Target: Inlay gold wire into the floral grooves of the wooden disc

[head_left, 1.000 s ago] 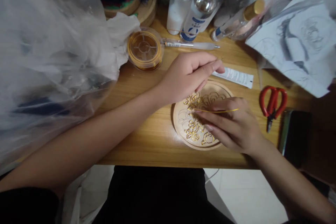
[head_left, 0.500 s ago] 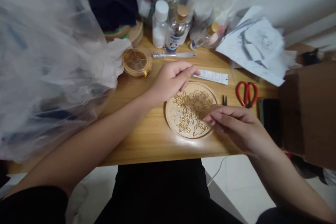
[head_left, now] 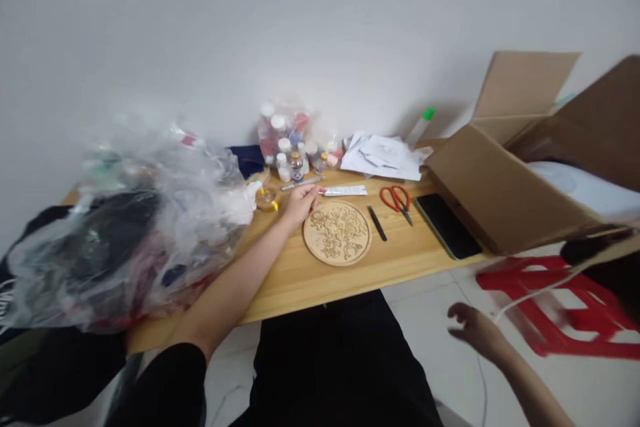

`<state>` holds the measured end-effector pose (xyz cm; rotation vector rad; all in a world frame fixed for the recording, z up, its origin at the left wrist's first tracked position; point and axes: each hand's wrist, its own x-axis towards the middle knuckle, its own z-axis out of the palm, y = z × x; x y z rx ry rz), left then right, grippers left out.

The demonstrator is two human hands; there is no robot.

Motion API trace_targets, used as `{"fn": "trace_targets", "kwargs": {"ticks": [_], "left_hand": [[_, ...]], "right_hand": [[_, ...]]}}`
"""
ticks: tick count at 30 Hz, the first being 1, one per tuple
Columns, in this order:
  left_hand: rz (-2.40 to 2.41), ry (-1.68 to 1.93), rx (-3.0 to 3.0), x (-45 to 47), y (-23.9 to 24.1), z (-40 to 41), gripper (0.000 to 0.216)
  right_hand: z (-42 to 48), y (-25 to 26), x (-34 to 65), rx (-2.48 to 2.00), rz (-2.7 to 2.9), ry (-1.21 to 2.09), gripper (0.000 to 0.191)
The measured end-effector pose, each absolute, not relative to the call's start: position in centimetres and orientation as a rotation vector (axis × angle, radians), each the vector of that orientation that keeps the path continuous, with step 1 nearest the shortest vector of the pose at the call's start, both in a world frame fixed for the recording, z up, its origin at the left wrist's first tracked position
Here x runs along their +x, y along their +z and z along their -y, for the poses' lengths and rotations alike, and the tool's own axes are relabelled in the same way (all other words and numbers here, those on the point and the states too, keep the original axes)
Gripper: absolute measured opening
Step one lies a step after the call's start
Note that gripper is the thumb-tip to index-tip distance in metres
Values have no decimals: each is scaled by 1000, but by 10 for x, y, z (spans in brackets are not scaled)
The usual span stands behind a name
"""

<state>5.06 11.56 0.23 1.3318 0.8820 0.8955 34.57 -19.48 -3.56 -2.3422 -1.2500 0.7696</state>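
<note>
My left hand lies at the upper left rim of a round wooden board with gold wire bent into a flower pattern. Its closed fingertips are at the left end of a white tube, covering that end. Off the table's front right edge, over the floor, hangs my right hand, fingers bent and apart, with nothing visible in it. Black tweezers lie right of the board, beside red-handled pliers.
A phone and an open cardboard box are on the right. Plastic bags cover the left side. Behind stand small bottles, papers, a pen and a wire spool. A red stool is below.
My right hand has left the board and moved right and down, past the table edge. The view has lifted and widened. My left hand stays by the tube.
</note>
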Motion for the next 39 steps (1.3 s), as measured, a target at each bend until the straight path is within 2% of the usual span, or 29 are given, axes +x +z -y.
{"fn": "trace_targets", "kwargs": {"ticks": [2, 5, 7, 11, 14, 18, 24, 28, 39], "left_hand": [[-846, 898, 1364, 50, 15, -105, 30], [-738, 883, 1411, 42, 45, -71, 32], [-643, 868, 1434, 33, 68, -38, 43], [-504, 812, 1464, 19, 111, 30, 45], [-395, 747, 1486, 17, 133, 66, 36], [-301, 689, 1507, 19, 147, 92, 29], [-393, 711, 1584, 20, 158, 111, 37], [-441, 733, 1731, 23, 167, 117, 48], [-436, 801, 1792, 38, 164, 112, 44]], "right_hand": [[207, -46, 343, -2380, 1255, 647, 5], [205, -38, 339, -2414, 1253, 503, 30], [194, -18, 334, -2379, 1289, 438, 43], [169, 53, 294, -2090, 1437, 369, 35], [158, 113, 244, -1466, 1599, 329, 23], [156, 157, 197, -1027, 1622, 366, 8], [161, 161, 191, -851, 1554, 670, 6], [160, 159, 197, -818, 1480, 701, 6], [157, 149, 201, -874, 1397, 606, 7]]}}
